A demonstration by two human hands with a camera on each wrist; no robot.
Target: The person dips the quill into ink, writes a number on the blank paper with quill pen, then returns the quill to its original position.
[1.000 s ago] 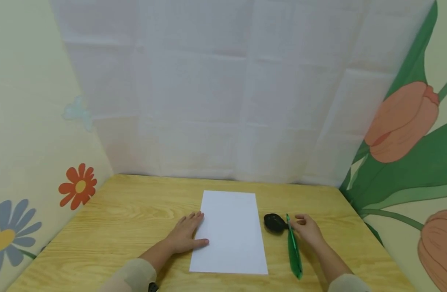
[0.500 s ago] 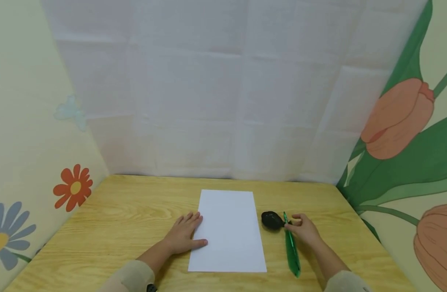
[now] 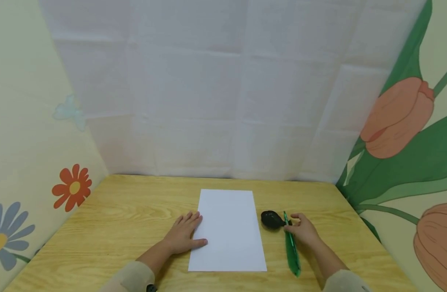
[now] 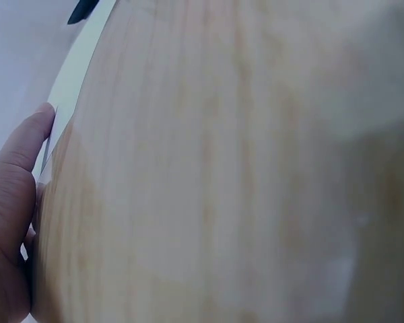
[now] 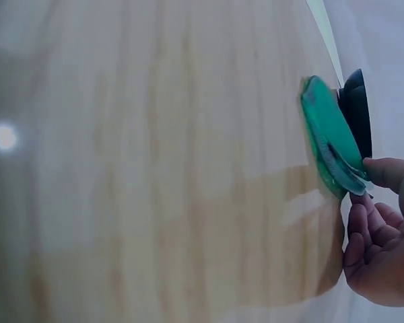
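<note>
Your right hand (image 3: 303, 230) is the nearer one to the long, slim green feather-shaped piece (image 3: 291, 251), which lies on the wood-grained counter (image 3: 135, 211) just to that hand's left; its material you cannot tell for certain. Its long axis runs mostly away from you: the thin end points to the far edge, the broader end comes back toward you and leans slightly right, so it lies roughly in line with the long sides of the plain white rectangular paper (image 3: 228, 231).

Your right thumb and index finger pinch the thin shaft near its far end, so the broad part trails on your side of the grip. That offset, judging from here, is what matters: you have the piece by one end, well away from its middle. Watch also the glossy black rounded object (image 3: 271, 219) with a narrow neck, between the paper and your grip. The neck meets the green shaft right at your fingertips and seems to pass beneath it, though you cannot tell whether they touch.

Your left hand (image 3: 182, 235) rests palm down with fingers spread on the paper's left edge, thumb over the sheet, the paper's whole width away from the green piece.
</note>
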